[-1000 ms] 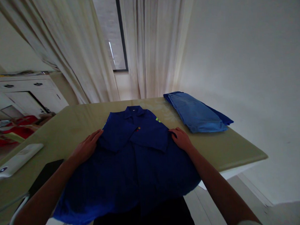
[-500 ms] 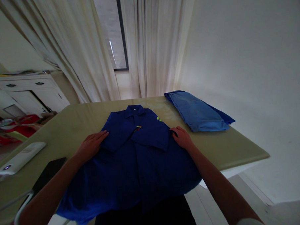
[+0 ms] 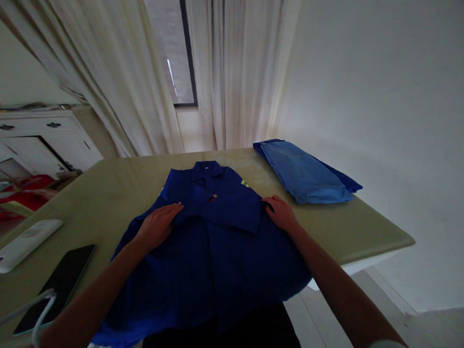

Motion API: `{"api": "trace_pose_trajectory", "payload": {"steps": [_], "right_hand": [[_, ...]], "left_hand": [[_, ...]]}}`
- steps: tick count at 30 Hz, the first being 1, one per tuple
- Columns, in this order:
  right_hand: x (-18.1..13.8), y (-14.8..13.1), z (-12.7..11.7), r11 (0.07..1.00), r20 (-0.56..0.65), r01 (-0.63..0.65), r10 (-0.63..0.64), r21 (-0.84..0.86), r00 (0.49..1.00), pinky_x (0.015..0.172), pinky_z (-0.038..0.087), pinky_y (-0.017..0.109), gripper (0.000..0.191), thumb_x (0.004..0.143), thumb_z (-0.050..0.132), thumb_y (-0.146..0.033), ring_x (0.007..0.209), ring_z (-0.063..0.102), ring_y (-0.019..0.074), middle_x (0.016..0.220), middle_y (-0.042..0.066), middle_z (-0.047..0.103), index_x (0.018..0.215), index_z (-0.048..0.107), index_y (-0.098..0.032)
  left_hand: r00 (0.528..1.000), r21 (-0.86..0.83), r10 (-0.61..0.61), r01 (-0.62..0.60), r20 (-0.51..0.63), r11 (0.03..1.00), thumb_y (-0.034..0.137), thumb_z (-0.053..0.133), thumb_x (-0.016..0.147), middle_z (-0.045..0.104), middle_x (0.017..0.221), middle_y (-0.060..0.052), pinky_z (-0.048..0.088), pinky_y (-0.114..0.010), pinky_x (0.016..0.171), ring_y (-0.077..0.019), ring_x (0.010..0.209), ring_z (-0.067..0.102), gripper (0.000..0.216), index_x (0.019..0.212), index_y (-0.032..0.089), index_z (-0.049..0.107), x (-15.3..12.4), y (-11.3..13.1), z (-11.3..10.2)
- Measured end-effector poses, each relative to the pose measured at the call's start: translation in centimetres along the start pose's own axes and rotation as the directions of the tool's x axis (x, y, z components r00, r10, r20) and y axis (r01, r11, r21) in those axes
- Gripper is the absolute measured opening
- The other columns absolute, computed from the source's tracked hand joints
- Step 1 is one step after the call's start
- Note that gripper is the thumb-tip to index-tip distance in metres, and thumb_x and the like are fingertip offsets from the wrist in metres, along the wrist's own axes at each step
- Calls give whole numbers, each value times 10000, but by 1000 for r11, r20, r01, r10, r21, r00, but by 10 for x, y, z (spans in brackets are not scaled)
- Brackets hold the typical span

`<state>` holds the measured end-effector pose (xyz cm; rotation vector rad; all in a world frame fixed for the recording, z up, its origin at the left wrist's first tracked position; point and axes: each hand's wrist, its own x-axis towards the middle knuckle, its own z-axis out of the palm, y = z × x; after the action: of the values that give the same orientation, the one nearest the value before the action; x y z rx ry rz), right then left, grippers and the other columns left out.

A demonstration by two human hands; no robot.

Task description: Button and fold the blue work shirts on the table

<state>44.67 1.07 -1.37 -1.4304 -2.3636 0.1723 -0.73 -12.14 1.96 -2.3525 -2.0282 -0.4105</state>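
Two hands flat on a dark blue shirt [image 3: 215, 246] spread across the table [image 3: 113, 189]: left hand [image 3: 159, 226] palm down, fingers loosely spread, on the chest; right hand [image 3: 282, 213] open at the shirt's right edge. Folded lighter blue cloth [image 3: 305, 173] beyond the right hand; phone [image 3: 56, 287] and remote [image 3: 22, 244] outside the left forearm.

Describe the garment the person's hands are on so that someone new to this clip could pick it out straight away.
On the pale green table in front of the curtained window, it is the dark blue shirt spread at the near edge, collar toward the window. The left hand and right hand rest flat on it. Unlike the lighter blue folded garment at the far right, it lies open and hangs over the edge.
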Motion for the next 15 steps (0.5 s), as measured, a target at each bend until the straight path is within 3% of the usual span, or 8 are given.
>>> {"api": "trace_pose_trajectory", "payload": {"steps": [2, 4, 7, 9, 12, 15], "right_hand": [[-2, 0, 0, 1000, -6, 5, -5, 2, 1000, 967, 473, 338, 380, 1000, 482, -192, 1038, 644, 239, 1088, 111, 670, 1310, 702, -200], [-4, 1, 0, 1000, -8, 7, -7, 6, 1000, 953, 477, 334, 380, 1005, 480, -202, 1022, 648, 235, 1072, 104, 666, 1317, 698, -210], [-4, 1, 0, 1000, -2, 12, -12, 19, 1000, 951, 483, 332, 381, 1004, 477, -203, 1028, 654, 232, 1092, 101, 666, 1318, 693, -214], [-4, 1, -1, 1000, 0, 10, -10, 26, 1000, 949, 487, 333, 380, 996, 477, -197, 1025, 659, 230, 1108, 100, 668, 1310, 691, -218], [-3, 0, -2, 1000, 0, -6, 6, 19, 1000, 932, 495, 344, 375, 984, 480, -200, 992, 667, 233, 1082, 99, 669, 1292, 694, -213], [-4, 0, -4, 1000, 0, -2, 2, 19, 1000, 928, 504, 351, 377, 974, 482, -205, 988, 672, 235, 1064, 96, 665, 1283, 698, -214]], "left_hand": [[973, -82, -212, 205, -93, 975, 183, 418, 905, 744, 1337, -93, 538, -444, 1094, -280, 1225, 711, 602, 1479, 218, 598, 6, 8, -1], [949, -167, -292, 270, -121, 948, 304, 393, 986, 775, 1252, -111, 560, -440, 1047, -296, 1153, 740, 527, 1451, 200, 619, 7, 14, -1], [999, -246, -32, 39, 31, 968, 520, 509, 986, 726, 1371, -95, 496, -435, 1138, -293, 1262, 684, 524, 1397, 238, 669, 3, 23, 0], [986, -293, 111, -71, 124, 953, 623, 551, 961, 693, 1430, -75, 460, -433, 1177, -284, 1311, 653, 581, 1406, 269, 666, 9, 26, 1], [992, -297, 105, -79, 75, 952, 607, 420, 1023, 689, 1433, -79, 444, -434, 1191, -266, 1327, 640, 581, 1411, 248, 660, 46, 20, 3], [999, -150, -32, 26, -40, 988, 512, 345, 1044, 600, 1534, -141, 376, -471, 1240, -289, 1444, 536, 613, 1480, 162, 597, 99, -1, 13]]}}
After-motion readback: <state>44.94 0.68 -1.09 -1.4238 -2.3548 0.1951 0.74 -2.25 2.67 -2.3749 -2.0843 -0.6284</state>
